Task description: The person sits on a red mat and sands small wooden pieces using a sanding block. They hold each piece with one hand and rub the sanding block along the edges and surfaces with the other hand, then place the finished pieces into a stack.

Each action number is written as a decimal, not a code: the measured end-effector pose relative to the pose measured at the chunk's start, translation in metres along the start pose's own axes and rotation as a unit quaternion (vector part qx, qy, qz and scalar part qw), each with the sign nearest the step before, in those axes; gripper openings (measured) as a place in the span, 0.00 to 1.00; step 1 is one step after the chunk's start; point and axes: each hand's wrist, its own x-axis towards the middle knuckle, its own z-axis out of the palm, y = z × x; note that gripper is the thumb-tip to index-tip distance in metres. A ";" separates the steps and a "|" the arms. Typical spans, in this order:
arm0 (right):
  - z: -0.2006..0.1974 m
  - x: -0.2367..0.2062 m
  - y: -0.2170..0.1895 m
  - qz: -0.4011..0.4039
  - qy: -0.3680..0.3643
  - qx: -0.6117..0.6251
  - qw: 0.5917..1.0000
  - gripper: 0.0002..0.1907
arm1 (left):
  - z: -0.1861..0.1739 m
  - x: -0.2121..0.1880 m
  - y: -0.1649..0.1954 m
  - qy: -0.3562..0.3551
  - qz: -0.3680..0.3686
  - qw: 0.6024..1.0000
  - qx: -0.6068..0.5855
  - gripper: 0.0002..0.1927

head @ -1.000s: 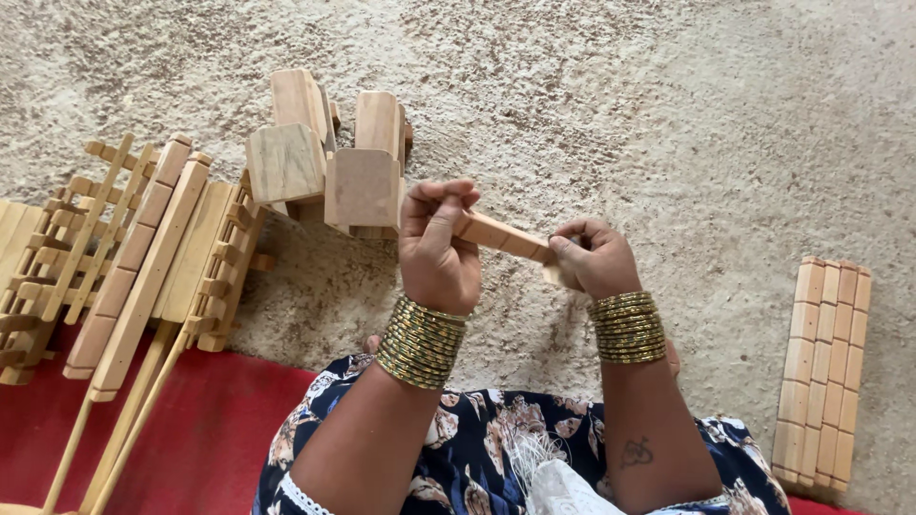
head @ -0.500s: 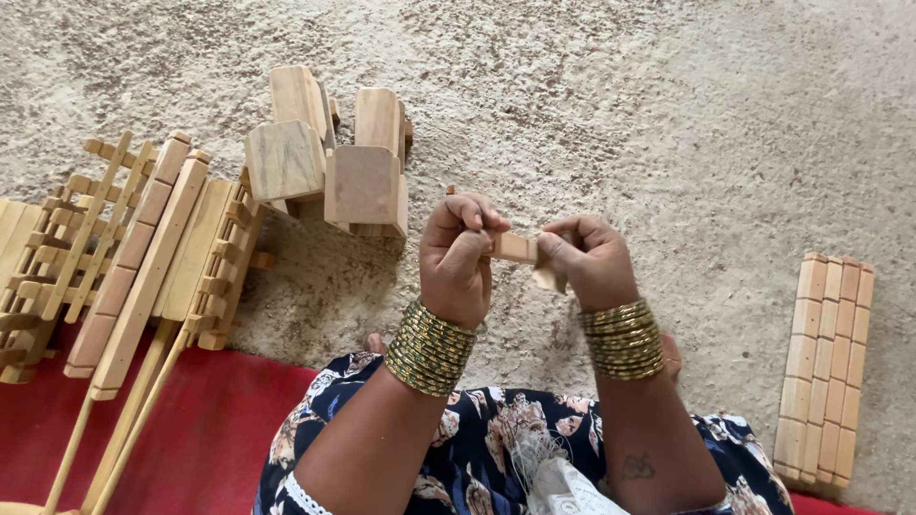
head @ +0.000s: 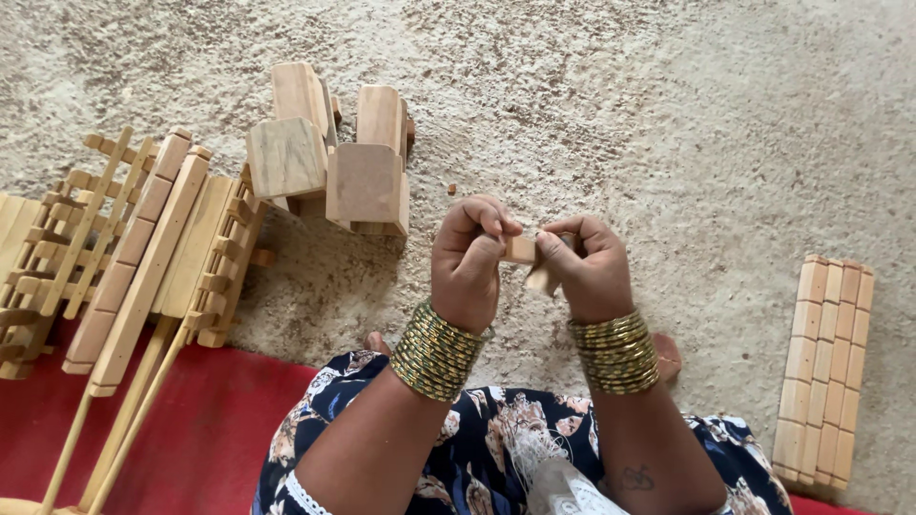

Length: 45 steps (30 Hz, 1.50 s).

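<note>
- A small wooden block (head: 521,250) sits between the two hands, held above the carpet (head: 668,114), roughly in the middle of the view.
- A second bit of pale wood (head: 542,279) shows just below the block, under the right hand's fingers; whether it is part of the same piece cannot be told.
- The left hand (head: 469,262) is curled closed, its thumb and fingertips pinching the block's left end.
- The right hand (head: 590,267) is also curled closed, its fingertips gripping the block's right end; the two hands almost touch.
- Both wrists wear stacks of gold and green bangles (head: 437,351).
- The person's lap, in a dark blue flowered dress (head: 477,448), fills the bottom of the view.
- Just beyond the left hand, two chunky wooden house-shaped pieces (head: 329,153) stand side by side on the carpet, touching each other.
- A tiny wood chip (head: 451,189) lies on the carpet between those pieces and the hands.
- At the far left, a heap of long notched slats (head: 124,248) and thin sticks lies partly on the carpet and partly on a red mat (head: 191,439).
- At the far right, well apart from the hands, a flat row of short blocks (head: 825,367) lies packed edge to edge.
</note>
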 end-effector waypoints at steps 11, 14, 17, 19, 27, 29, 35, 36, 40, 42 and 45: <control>-0.001 0.001 -0.002 0.013 -0.019 0.010 1.000 0.04 | -0.007 0.002 0.000 -0.035 0.009 0.998 0.057 0.10; 0.001 0.003 0.008 -0.007 -0.011 0.017 1.000 0.04 | -0.008 0.001 -0.001 -0.029 0.003 0.998 0.056 0.10; -0.001 0.009 0.023 -0.030 -0.002 0.000 1.000 0.04 | -0.012 0.007 -0.004 0.045 0.011 0.997 0.059 0.11; -0.006 0.016 0.035 0.048 0.056 -0.045 0.996 0.03 | -0.016 0.015 -0.007 0.098 -0.003 0.995 0.024 0.10; -0.026 0.034 0.068 0.078 0.148 -0.208 0.964 0.03 | -0.024 0.020 -0.008 0.149 -0.006 0.987 -0.065 0.12; -0.018 0.030 0.069 0.038 0.141 -0.196 0.970 0.03 | -0.023 0.018 -0.010 0.150 0.000 0.987 -0.056 0.11; -0.007 0.021 0.079 -0.126 0.100 -0.249 0.955 0.04 | -0.028 0.019 -0.015 0.154 0.020 0.987 -0.036 0.10; -0.011 0.024 0.085 -0.063 0.117 -0.240 0.962 0.04 | -0.029 0.021 -0.015 0.175 0.027 0.983 -0.042 0.08; -0.038 0.040 0.114 0.053 0.153 -0.232 0.959 0.06 | -0.031 0.024 -0.009 0.261 0.007 0.961 -0.087 0.04; -0.044 0.045 0.125 0.061 0.162 -0.216 0.961 0.08 | -0.028 0.022 -0.007 0.253 -0.001 0.963 -0.096 0.03; -0.032 0.040 0.122 0.062 0.133 -0.100 0.984 0.15 | -0.019 0.015 -0.010 0.167 0.024 0.983 -0.073 0.05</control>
